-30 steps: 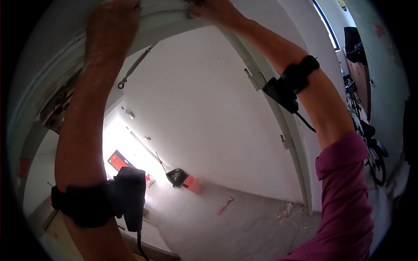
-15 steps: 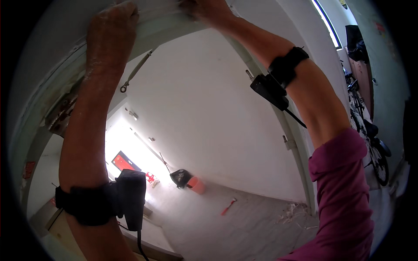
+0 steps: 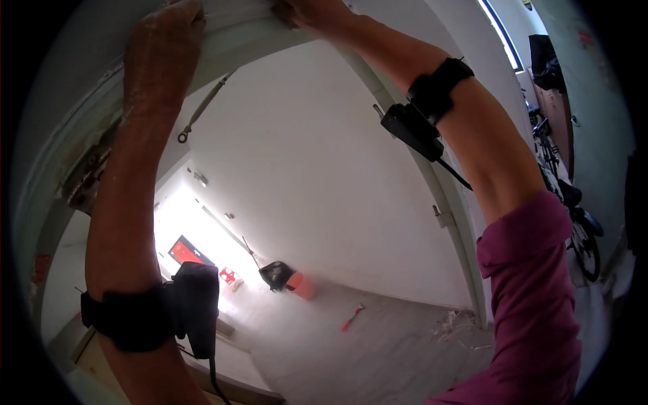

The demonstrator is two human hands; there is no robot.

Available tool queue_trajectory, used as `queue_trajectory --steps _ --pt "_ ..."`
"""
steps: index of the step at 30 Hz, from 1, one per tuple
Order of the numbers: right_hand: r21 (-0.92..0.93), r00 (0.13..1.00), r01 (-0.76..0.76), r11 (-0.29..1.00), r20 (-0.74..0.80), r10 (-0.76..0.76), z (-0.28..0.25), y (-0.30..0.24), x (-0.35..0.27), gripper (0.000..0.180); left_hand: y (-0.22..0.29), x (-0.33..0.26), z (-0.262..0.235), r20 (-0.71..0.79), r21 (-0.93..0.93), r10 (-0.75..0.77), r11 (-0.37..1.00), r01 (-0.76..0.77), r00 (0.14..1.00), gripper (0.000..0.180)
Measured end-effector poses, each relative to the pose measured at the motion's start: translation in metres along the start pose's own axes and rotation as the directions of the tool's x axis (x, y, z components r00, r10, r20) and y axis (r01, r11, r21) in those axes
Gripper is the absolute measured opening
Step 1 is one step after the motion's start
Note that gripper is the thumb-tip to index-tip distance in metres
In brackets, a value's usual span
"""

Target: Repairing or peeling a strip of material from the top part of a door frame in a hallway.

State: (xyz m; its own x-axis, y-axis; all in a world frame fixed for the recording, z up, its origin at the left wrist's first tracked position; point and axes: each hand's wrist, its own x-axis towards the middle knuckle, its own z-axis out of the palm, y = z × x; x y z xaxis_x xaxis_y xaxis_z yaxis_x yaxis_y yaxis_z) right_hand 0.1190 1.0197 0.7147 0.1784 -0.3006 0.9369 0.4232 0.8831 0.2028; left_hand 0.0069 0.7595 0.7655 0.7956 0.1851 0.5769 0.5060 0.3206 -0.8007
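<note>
The left hand [image 3: 165, 40] sits slightly farther left than a second ago, curled against the top of the door frame [image 3: 253, 37]; I cannot tell if it grips anything. The right hand [image 3: 310, 15], blurred and cut by the upper edge, has also shifted left along that frame; its hold cannot be told. The right forearm's black box [image 3: 412, 131] now hides most of the upper hinge [image 3: 377, 110], plainly visible earlier. The red tool [image 3: 351, 318] stays on the floor [image 3: 297, 364].

Reaches overhead two-handed. Curls left hand [image 3: 164, 35], fingertips unclear, above near-upright left forearm [image 3: 128, 209]. Slants right forearm [image 3: 405, 57] up and leftward, right hand [image 3: 312, 15] partly cropped at top edge.
</note>
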Motion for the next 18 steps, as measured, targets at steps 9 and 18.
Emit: queue_trajectory --steps 9,18 --pt "0.355 0.998 -0.035 0.934 0.066 0.013 -0.025 0.01 -0.022 0.021 -0.006 0.003 0.004 -0.022 0.009 0.036 0.999 -0.035 0.999 0.013" --pt "-0.027 0.991 -0.005 1.0 0.137 0.009 -0.008 0.028 -0.019 0.021 0.002 0.002 0.012 -0.017 0.044 0.024 0.999 -0.023 1.0 0.014"
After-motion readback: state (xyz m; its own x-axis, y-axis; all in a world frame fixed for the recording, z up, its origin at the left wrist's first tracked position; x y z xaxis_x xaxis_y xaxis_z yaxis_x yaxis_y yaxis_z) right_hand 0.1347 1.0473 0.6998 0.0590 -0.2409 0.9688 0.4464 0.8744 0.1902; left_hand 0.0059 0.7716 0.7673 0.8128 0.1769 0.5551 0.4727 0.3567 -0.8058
